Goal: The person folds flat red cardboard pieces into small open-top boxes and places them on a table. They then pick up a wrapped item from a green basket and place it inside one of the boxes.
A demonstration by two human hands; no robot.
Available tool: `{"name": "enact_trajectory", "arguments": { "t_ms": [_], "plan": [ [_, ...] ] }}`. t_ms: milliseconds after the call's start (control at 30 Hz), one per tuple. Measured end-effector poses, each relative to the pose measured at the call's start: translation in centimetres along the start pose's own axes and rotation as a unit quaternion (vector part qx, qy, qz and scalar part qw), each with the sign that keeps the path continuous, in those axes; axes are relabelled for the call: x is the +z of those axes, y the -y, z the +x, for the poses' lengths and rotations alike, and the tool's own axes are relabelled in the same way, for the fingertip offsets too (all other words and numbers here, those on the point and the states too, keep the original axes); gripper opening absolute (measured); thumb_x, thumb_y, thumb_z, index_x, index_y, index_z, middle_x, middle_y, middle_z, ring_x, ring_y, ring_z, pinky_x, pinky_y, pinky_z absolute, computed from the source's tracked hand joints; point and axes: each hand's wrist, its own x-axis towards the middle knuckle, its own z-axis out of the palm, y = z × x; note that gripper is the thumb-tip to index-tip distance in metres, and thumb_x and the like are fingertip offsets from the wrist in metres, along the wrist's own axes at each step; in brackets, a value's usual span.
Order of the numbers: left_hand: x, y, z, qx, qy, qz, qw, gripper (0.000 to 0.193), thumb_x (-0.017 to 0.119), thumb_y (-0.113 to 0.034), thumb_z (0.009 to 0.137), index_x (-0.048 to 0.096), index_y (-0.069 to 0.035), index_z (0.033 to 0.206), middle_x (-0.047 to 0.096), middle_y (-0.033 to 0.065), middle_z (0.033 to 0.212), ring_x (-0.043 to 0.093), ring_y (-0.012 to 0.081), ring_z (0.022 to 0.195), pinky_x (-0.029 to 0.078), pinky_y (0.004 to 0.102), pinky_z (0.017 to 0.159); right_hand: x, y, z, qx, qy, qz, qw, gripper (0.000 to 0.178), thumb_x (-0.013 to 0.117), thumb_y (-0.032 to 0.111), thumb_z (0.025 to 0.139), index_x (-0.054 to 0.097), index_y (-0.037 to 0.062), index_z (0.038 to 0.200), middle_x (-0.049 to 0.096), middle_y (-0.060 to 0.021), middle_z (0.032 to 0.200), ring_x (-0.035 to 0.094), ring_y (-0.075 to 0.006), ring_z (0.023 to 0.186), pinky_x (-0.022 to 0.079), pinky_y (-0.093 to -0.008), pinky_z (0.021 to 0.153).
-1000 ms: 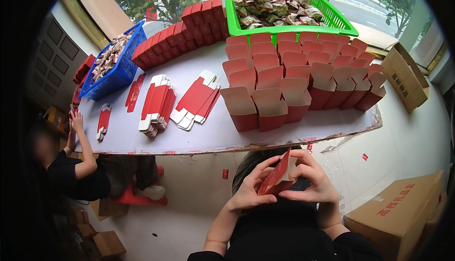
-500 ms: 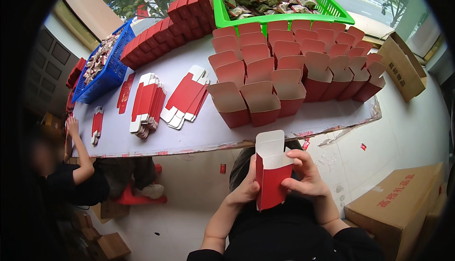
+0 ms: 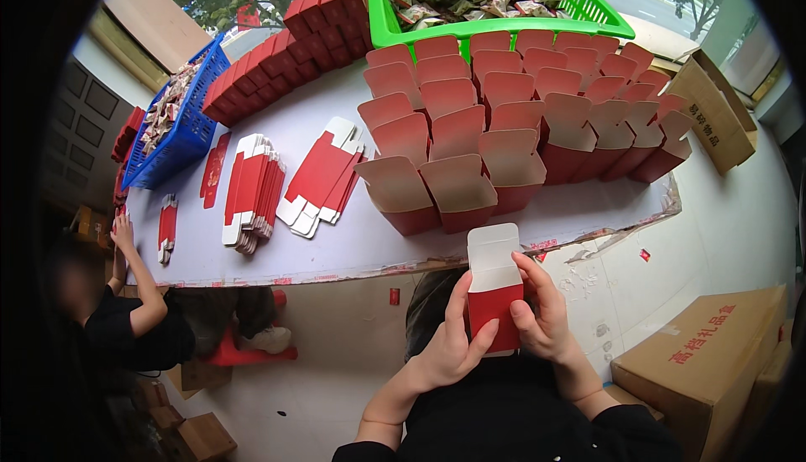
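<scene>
— Just below the near edge of the table, what has changed with the red box?

— Half a second ago it was turned a little, the right fingers busy at its side; now it faces the person more squarely, its white flap standing up

— And how are the hands?

— The left hand grips one side, thumb over the red front; the right hand holds the other, a fingertip near the flap

— What does that mean for the work?

— It looks like a steadier two-handed hold, but the top is not closed, and the box is apart from the open boxes on the table, with flat boxes stacked left of those
</scene>
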Motion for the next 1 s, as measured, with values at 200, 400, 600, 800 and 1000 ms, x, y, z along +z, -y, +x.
{"name": "enact_trajectory", "arguments": {
  "t_ms": [200,400,600,800,1000],
  "plan": [
    [-0.9,0.4,0.1,-0.077,0.008,-0.042,0.996,0.060,0.059,-0.008,0.089,0.025,0.000,0.138,0.043,0.0209,0.128,0.057,0.0259,0.102,0.049,0.0333,0.087,0.2,0.1,0.4,-0.011,0.005,-0.032,0.999,0.024,0.053,0.014,0.093,0.053,-0.0015,0.111,0.056,-0.0121,0.091,0.056,-0.0199,0.075,0.046,-0.0289,0.068],
    [-0.9,1.0,0.7,-0.007,-0.026,-0.027,0.999,0.033,0.062,-0.010,0.086,0.042,-0.004,0.112,0.045,0.0201,0.122,0.055,0.0214,0.098,0.050,0.0298,0.080,0.6,-0.4,0.5,-0.078,0.002,-0.027,0.997,0.016,0.046,0.010,0.093,0.053,-0.0001,0.102,0.053,-0.0186,0.105,0.055,-0.0233,0.091,0.045,-0.0327,0.082],
    [-0.5,1.4,0.8,0.079,-0.029,0.015,0.996,0.044,0.060,-0.004,0.088,0.033,-0.007,0.123,0.046,0.0233,0.126,0.054,0.0285,0.109,0.047,0.0373,0.090,1.9,0.5,0.6,-0.031,-0.074,0.156,0.985,0.036,0.050,0.005,0.087,0.053,-0.0057,0.122,0.050,-0.0196,0.115,0.054,-0.0236,0.101,0.043,-0.0361,0.093],
    [-0.3,1.6,0.5,0.065,-0.021,-0.102,0.992,0.063,0.060,0.004,0.086,0.021,-0.010,0.134,0.053,0.0225,0.118,0.058,0.0301,0.104,0.047,0.0396,0.090,0.2,-0.6,0.8,-0.122,-0.008,0.020,0.992,0.033,0.064,0.012,0.083,0.064,-0.0032,0.111,0.058,-0.0168,0.104,0.060,-0.0249,0.092,0.051,-0.0332,0.081],
    [-1.3,1.6,1.0,0.078,0.059,-0.018,0.995,0.066,0.057,0.003,0.087,0.015,-0.010,0.136,0.049,0.0262,0.122,0.055,0.0315,0.109,0.045,0.0417,0.093,-2.2,1.1,1.6,0.028,0.099,0.083,0.991,0.032,0.068,-0.001,0.077,0.067,-0.0011,0.109,0.064,-0.0160,0.110,0.061,-0.0240,0.097,0.048,-0.0327,0.087]
  ]
}}
